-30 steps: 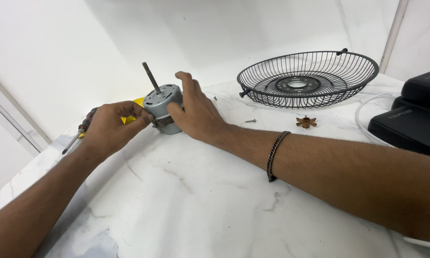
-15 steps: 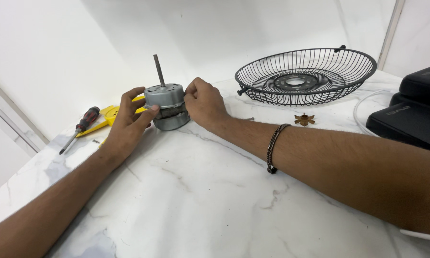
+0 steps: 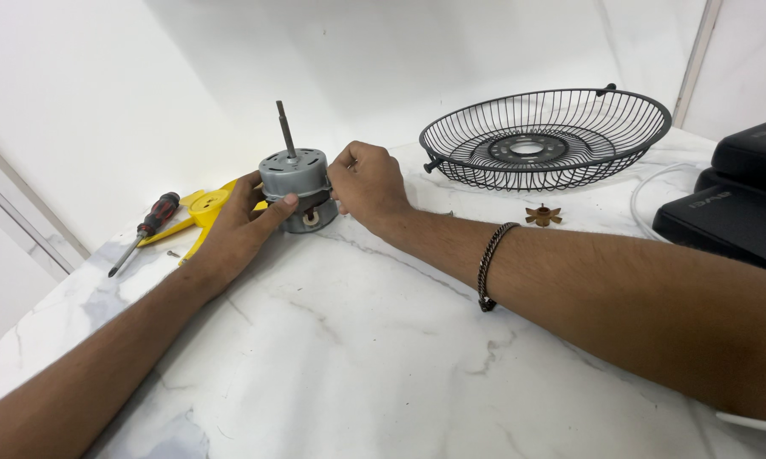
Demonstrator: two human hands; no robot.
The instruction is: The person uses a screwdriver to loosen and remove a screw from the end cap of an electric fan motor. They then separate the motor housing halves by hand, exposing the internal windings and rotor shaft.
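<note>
The white marble counter [image 3: 383,365] carries everything here. Taking the fan motor [image 3: 296,189] as landmark: the black wire fan guard [image 3: 543,138] lies well to its right and a little farther back, dished side up. Black housings [image 3: 731,208] sit at the far right edge, with a white cable [image 3: 646,191] curving near them. A yellow plastic part [image 3: 203,208] lies just left of the motor, partly under the left hand, and a red-and-black screwdriver [image 3: 145,228] lies beyond it, farther left. A small brown star-shaped piece [image 3: 543,215] rests between the motor and the housings.

The motor stands upright near the back of the counter, its steel shaft [image 3: 286,129] pointing up. The left hand [image 3: 234,229] cups its left side, thumb across the front, so those fingers grip the casing. The right hand [image 3: 368,185] is curled against the right side, fingers closed at the casing's seam; whether they pinch something small there is hidden.

The motor looks dense and heavy for its size, rigid and smooth-skinned, likely a bit slippery. The ribbed middle band seems the surest hold; the thin shaft is better left alone.
</note>
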